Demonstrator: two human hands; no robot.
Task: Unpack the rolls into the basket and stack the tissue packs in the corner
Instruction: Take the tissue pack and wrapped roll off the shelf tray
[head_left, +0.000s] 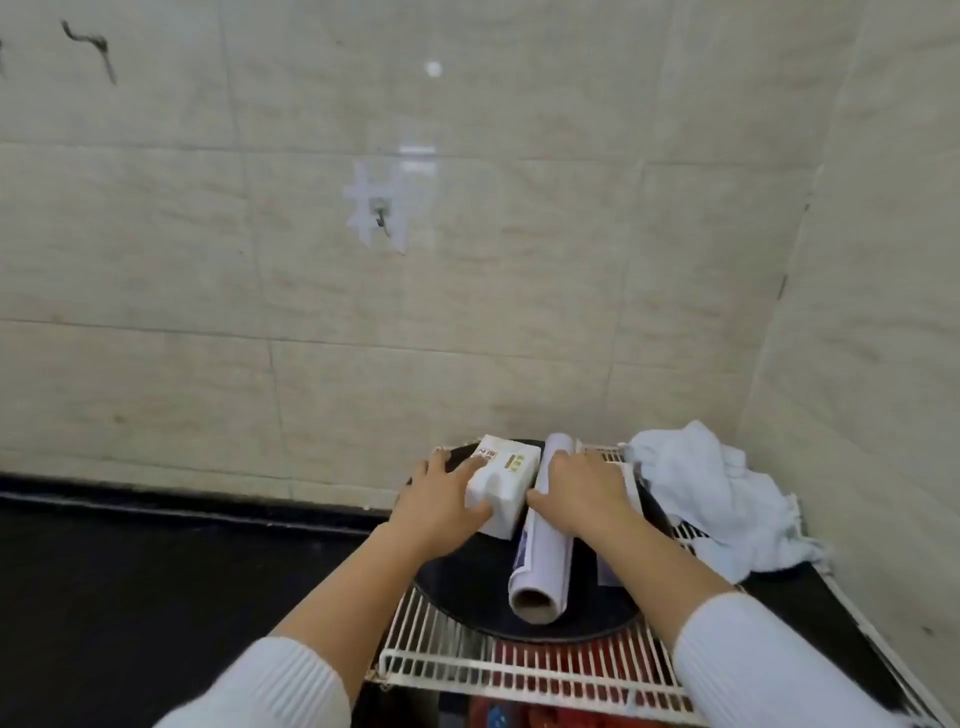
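2 hands work on the wire basket (519, 670): left hand (441, 499) grips the tissue pack (506, 480), right hand (584, 491) wraps the roll (543, 561). Stacking looks underway. Next, the pack likely needs carrying toward the corner.

Both arms reach forward toward 12 o'clock in white ribbed sleeves, forearms bare. The left hand (441, 499) lies palm down, fingers spread and curled at the tips. At its 3 o'clock, the right hand (582, 491) arches palm down, thumb splayed leftward.
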